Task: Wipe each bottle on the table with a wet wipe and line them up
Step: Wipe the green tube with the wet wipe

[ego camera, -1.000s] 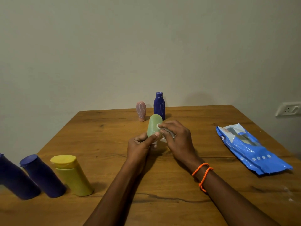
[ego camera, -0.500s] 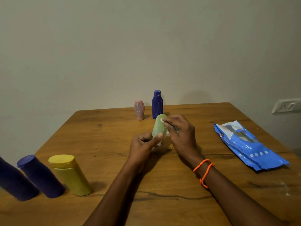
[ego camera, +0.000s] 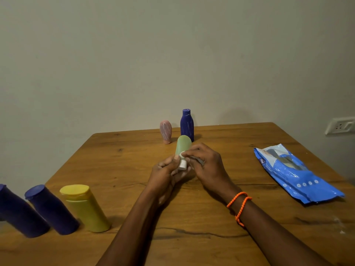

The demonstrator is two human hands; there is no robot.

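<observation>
Green bottle: you have it lifted over the middle of the table, between your two hands. Its white cap points down toward you; its rounded end points up and away.
Long axis: nearly upright, running from your hands toward the far edge, tipped slightly right at the top.
Left hand: your fingers curl round the lower body and cap end, thumb lying up the bottle's left side. It does the carrying.
Right hand: your fingers are bent over a bunched wet wipe and press it to the bottle's right side, just above the cap. How much wipe you hold I cannot tell; most is hidden.
Nearer hand: both touch the bottle. The left grips low, the right sits a little higher, so a stroke along the axis would run up and away from you.
Step, as I judge it: wiping this bottle, upper body perhaps not yet covered.
Lined up at your left: yellow bottle, then two dark blue bottles, side by side near the front edge.
Far edge: pink bottle and blue bottle, upright, both streaked with white, probably not yet wiped.
Right: blue wipes pack, lying flat, well apart from your hands.
</observation>
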